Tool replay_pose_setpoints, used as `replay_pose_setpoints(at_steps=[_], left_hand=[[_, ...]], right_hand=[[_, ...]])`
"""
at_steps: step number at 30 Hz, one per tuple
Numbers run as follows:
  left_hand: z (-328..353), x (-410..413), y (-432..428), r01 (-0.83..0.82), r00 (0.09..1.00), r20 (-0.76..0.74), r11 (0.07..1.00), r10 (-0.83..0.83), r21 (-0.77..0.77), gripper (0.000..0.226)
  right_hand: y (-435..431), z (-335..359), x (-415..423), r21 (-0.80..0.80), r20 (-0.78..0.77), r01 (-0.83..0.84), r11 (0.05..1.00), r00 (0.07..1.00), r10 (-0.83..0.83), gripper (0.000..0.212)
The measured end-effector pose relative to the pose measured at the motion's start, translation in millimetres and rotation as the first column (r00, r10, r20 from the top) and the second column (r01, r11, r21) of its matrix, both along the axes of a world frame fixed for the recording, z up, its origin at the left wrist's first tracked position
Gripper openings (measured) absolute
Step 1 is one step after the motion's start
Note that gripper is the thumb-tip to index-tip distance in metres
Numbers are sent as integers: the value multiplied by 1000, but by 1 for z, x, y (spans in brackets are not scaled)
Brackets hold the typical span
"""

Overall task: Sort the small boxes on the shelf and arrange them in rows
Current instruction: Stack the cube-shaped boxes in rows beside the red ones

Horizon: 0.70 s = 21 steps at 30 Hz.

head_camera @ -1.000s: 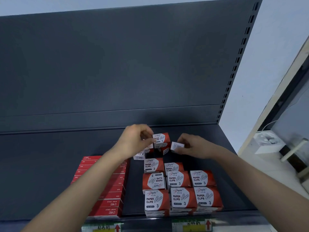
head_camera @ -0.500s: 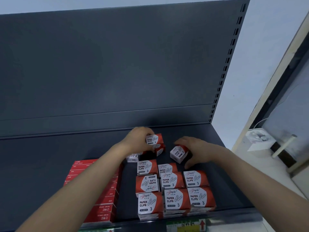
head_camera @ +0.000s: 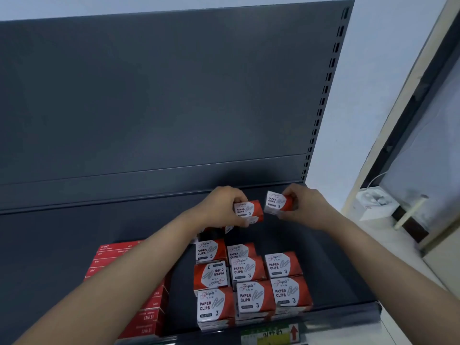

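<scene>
So the left hand (head_camera: 220, 207) pinches one paper clip box (head_camera: 249, 210), the right hand (head_camera: 307, 207) grips a second box (head_camera: 275, 202) just beside it over the back of the shelf (head_camera: 74, 245), and they look like light, stiff cardboard, so I'd guess a gentle pinch across the sides does it.

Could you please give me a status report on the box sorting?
Left hand grips one paper clip box. Right hand grips a second box. Front rows hold one reversed box. Nothing blocking.

red-white boxes (head_camera: 216, 306): "paper clips", "3". shelf-edge tag (head_camera: 273, 334): red up arrow, rest unreadable.
</scene>
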<state>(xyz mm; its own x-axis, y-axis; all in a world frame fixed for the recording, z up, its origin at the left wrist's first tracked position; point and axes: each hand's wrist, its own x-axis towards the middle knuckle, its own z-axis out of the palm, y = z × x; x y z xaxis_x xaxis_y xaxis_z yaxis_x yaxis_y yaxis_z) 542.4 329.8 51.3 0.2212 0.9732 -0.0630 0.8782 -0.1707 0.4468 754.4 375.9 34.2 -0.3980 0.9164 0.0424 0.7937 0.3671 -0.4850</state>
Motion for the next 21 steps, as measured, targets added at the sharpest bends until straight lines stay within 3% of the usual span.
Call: replay_pose_setpoints(at_steps=[6,13,16,19,21], left_hand=[[-7,35,12,101,981,-150,985,-121,-138,49],[-13,42,15,167,986,33,936,-165,-310,48],[-3,25,17,95,991,114,973,-72,-212,40],[4,-2,19,-13,999,37,998,15,-63,38],[4,-17,18,-47,995,-88,997,41,-63,41]], right_hand=[[-5,15,19,-141,-107,61,988,991,-77,41],[-12,8,21,-333,-91,-90,939,994,62,40],[-11,2,16,-394,-107,-157,906,986,124,40],[-9,1,13,-465,-87,-220,857,975,203,40],[-7,2,10,-523,-109,-259,812,965,238,41]])
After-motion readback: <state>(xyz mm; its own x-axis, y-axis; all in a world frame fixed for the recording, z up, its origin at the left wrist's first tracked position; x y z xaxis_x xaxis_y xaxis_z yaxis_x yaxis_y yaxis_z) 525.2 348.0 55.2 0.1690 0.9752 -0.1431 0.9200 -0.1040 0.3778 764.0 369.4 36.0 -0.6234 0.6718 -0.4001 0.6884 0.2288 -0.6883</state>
